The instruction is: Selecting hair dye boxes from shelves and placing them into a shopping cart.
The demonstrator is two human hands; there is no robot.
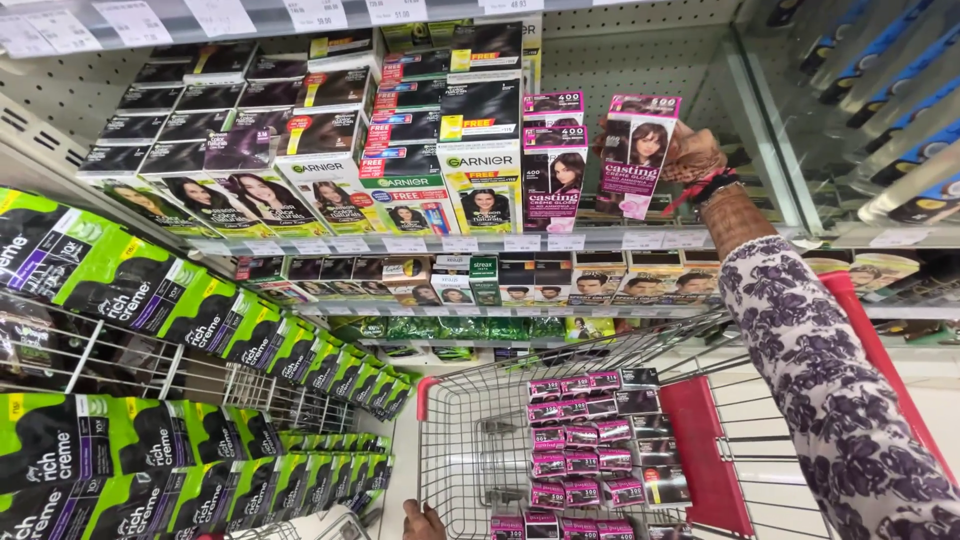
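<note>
Box, pink and white with a portrait on its front, stands upright, long axis vertical, at the shelf front, just right of a matching stack. The right hand grips it from 3 o'clock, fingers closed round its right edge and back. The cart of like boxes sits well below at 6 o'clock, where the left hand, much farther off, rests on the rim; its grip is cut off, so I cannot tell.

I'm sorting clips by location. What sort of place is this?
Most likely a shop's hair-colour aisle: grey metal shelves with price-label strips hold rows of boxes, a red-handled wire shopping trolley carries stacked pink-and-black cartons, and the right hand holds a pink-topped hair-dye box at the shelf.
</note>
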